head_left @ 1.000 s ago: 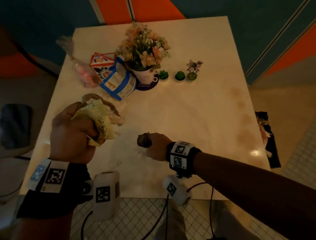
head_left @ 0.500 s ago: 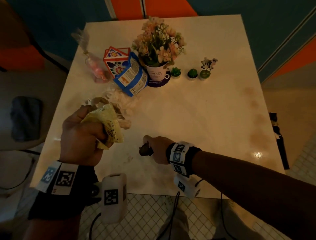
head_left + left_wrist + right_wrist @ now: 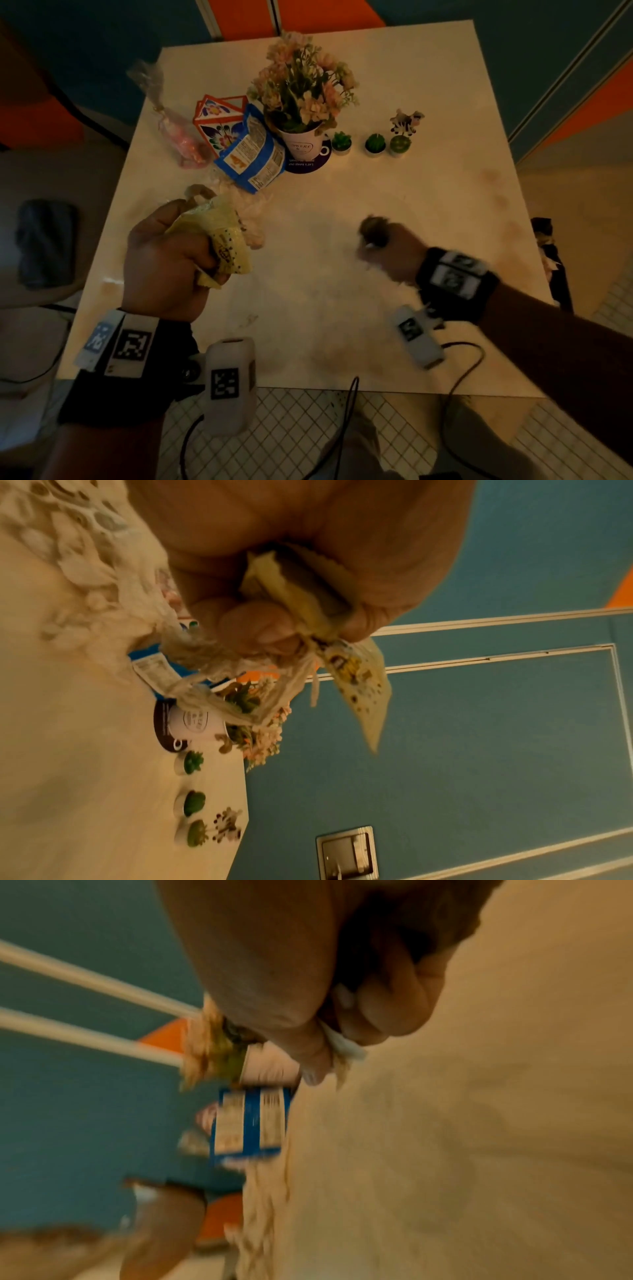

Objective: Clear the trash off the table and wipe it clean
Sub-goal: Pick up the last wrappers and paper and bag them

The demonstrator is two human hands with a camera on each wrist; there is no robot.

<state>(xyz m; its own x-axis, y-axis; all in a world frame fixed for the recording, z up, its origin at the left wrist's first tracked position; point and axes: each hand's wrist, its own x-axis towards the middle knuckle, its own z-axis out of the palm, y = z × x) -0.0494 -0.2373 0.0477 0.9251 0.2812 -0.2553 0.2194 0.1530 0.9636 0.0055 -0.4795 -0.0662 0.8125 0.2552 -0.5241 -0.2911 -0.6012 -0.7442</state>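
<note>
My left hand [image 3: 202,257] hovers over the white table's [image 3: 445,205] left side and grips a crumpled yellow wrapper [image 3: 224,240] with a wad of clear plastic; the left wrist view shows the wrapper [image 3: 359,693] sticking out past my curled fingers. My right hand [image 3: 382,240] is right of the table's centre, low over the tabletop and blurred by motion, curled round a small dark wad [image 3: 375,224]. In the right wrist view a white scrap [image 3: 342,1042] shows between its fingers. A blue snack packet [image 3: 253,157], a clear bag of pink sweets [image 3: 185,144] and white foam netting [image 3: 246,202] lie at the back left.
A flower pot [image 3: 301,102] on a purple coaster, a floral carton [image 3: 215,120], small cactus pots [image 3: 375,144] and a cow figurine [image 3: 406,121] stand across the back. Brownish stains [image 3: 489,174] mark the right side. A dark cloth [image 3: 555,267] hangs beyond the right edge. A chair [image 3: 44,240] stands left.
My right hand has swept to the right and farther from me across the tabletop with the wad. The left hand keeps its hold on the wrapper in about the same place.
</note>
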